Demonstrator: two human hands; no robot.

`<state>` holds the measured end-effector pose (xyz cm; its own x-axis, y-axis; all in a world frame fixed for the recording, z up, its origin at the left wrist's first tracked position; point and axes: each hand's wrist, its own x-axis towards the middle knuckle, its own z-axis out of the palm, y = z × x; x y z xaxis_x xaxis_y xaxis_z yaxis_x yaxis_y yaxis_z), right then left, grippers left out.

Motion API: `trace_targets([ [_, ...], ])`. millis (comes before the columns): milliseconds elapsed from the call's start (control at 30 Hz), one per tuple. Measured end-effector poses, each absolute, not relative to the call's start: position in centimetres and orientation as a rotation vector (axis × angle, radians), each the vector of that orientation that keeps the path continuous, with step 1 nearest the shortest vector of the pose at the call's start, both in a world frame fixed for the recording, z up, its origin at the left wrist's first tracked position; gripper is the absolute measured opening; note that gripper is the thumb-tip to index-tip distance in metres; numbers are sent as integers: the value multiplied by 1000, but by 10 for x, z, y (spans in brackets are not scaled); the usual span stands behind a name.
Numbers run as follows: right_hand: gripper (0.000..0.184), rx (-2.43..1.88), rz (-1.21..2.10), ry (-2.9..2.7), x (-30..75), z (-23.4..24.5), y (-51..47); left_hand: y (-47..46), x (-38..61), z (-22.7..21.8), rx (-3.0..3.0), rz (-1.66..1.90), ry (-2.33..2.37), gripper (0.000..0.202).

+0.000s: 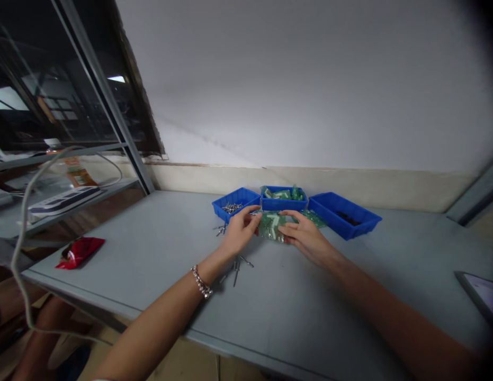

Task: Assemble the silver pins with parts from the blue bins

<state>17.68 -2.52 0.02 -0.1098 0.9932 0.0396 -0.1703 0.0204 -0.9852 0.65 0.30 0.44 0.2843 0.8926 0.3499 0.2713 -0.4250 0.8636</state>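
Note:
A green-tinted clear plastic bag with a pale angled shape on or in it is held up between my two hands. My left hand pinches its left edge, and a bracelet circles that wrist. On the opposite edge, my right hand grips with thumb and fingers. Just behind stands a blue bin holding more green bags. To its left, another blue bin contains small metal rivet-like pins. Loose metal pins lie on the table below the bag, and several more sit beside the left bin.
A third blue bin with dark small parts stands right of the others on the grey table. A red packet lies at the left. A tablet-like device rests at the right edge. Another person's legs show lower left, near a white cable.

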Motion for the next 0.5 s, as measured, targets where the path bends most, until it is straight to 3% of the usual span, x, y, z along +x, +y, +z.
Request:
trace_targets([
  [200,41,-1057,1176,-1322,180,-3,-22,5,11,5,1648,911,1029,21],
  [500,31,-1086,1189,-1332,178,-3,-22,5,10,6,1675,973,963,15],
])
